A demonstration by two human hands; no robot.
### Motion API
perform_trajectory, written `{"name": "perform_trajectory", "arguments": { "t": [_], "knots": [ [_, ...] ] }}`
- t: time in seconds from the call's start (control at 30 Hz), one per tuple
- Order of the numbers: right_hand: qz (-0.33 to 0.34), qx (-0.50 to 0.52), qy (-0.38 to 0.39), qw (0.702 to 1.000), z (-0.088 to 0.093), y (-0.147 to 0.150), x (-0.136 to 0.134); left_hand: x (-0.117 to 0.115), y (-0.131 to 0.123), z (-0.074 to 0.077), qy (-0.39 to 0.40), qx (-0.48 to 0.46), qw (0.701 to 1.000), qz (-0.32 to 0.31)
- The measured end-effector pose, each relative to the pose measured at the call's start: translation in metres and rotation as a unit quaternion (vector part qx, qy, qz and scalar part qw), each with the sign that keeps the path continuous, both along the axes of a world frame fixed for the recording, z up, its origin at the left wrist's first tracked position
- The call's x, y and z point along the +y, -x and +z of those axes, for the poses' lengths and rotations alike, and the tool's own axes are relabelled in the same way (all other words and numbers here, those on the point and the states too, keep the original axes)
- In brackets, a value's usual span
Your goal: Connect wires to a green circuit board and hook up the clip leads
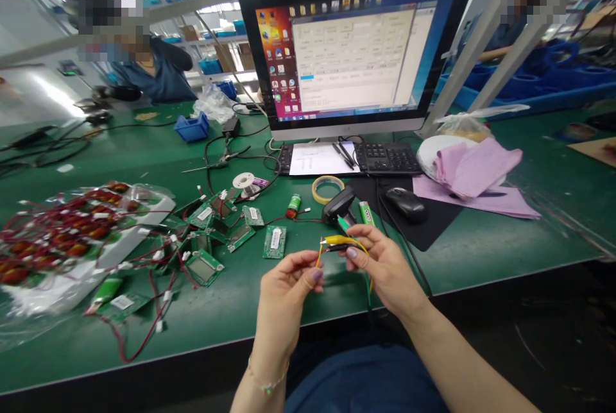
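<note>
My left hand (293,278) pinches a thin yellow wire (319,254) upright between thumb and fingertips. Close on its right, my right hand (378,265) is closed around several alligator clips. The yellow alligator clip (337,240) points left, its metal tip at the top of the wire; whether it bites the wire is too small to tell. Beneath it lies a black alligator clip (335,248), and a green one (344,223) sticks up behind the fingers. Leads run down below my right hand. A small circuit board with a white label (274,242) rests beyond my left hand.
Circuit boards with displays (205,267) and red-wired parts in a white tray (158,204) spread leftward. Ahead are a green battery (293,206), tape roll (328,188), barcode scanner (338,204), keyboard (389,158) and monitor (356,60). A mouse (405,204) and pink cloths (476,169) lie right.
</note>
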State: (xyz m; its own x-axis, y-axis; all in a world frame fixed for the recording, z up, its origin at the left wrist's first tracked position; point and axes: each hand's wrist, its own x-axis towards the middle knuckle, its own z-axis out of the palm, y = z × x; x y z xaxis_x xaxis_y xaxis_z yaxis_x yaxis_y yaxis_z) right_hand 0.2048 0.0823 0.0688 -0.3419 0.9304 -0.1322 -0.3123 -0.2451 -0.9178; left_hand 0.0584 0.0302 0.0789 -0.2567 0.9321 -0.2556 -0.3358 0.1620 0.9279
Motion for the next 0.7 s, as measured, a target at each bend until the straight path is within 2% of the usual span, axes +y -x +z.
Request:
{"name": "perform_trajectory", "arguments": {
  "t": [0.07,0.17,0.27,0.4,0.53,0.7],
  "knots": [
    [-0.027,-0.002,0.001,1.000,-0.0001,0.0013,0.0019,-0.0013,0.0022,-0.0017,0.000,0.057,0.998,-0.003],
    [-0.048,-0.013,0.005,0.999,0.0002,0.0021,0.0033,-0.0026,0.0045,-0.0025,0.003,0.183,0.983,0.029],
    [-0.016,-0.025,0.001,1.000,0.0012,0.0035,0.0034,-0.0028,0.0033,-0.0001,0.006,0.279,0.959,0.045],
    [0.042,-0.057,0.000,0.997,0.0026,0.0064,0.0038,-0.0026,-0.0009,0.0034,-0.019,0.330,0.944,0.022],
    [0.031,-0.054,0.010,0.998,0.0028,0.0081,0.0020,-0.0032,-0.0020,0.0021,-0.056,0.365,0.929,0.027],
    [0.025,-0.036,0.038,0.998,0.0014,0.0086,-0.0020,-0.0042,0.0019,-0.0044,-0.091,0.453,0.887,-0.005]
  ]
}}
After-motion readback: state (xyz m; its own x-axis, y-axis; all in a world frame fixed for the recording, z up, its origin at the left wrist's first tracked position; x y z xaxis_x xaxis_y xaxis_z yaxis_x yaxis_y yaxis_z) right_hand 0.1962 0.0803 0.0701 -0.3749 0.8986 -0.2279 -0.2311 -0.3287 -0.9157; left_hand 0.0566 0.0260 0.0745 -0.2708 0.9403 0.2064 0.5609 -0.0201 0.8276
